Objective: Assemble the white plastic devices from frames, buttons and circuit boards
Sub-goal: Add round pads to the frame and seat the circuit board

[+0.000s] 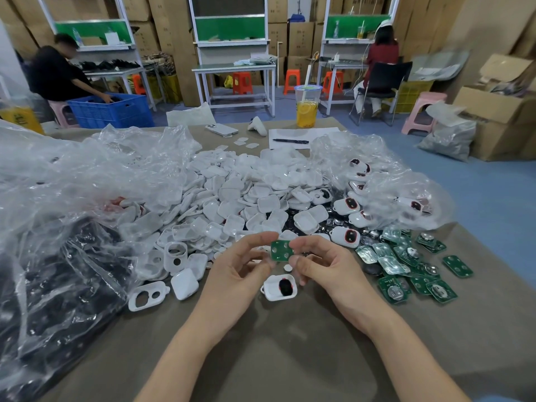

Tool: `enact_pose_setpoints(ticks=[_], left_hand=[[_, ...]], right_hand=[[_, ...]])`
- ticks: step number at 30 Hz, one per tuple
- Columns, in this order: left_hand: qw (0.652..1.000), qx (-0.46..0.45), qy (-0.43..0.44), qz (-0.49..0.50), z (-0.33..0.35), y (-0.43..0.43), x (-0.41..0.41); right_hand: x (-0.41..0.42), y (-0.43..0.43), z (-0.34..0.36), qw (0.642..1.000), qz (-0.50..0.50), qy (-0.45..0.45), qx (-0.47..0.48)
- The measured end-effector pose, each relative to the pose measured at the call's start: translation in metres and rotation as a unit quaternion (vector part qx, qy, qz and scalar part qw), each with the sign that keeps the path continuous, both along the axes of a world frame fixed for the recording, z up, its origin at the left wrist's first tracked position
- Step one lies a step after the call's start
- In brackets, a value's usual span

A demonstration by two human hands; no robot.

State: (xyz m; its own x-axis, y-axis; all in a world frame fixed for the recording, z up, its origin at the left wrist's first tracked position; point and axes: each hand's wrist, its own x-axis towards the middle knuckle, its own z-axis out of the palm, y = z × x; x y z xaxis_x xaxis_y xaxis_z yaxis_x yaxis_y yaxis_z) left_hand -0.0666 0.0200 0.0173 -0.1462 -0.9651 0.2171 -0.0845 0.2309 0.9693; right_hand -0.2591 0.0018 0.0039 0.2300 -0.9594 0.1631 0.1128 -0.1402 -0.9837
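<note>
Head view: my left hand [240, 266] and right hand [323, 266] pinched the board [280, 250] by its edges just over the frame [274, 291], likely aligning it to drop in.

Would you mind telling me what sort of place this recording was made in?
Probably a small assembly workshop: heaps of white plastic shells and green circuit boards on the table, workbenches behind, stacked cardboard boxes along the walls.

shell pile [232, 198] mid-table | circuit boards [406, 262] right of it | bag [72, 198] left (cup [307, 111] behind)
</note>
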Motion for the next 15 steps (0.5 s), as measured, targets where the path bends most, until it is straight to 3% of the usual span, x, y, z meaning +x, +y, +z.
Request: enact_pose_setpoints(ticks=[15], left_hand=[[1.000, 0.012, -0.002, 0.014, 0.0001, 0.0001, -0.0022]], right_hand=[[0.0006, -0.0008, 0.0014, 1.000, -0.005, -0.003, 0.004]])
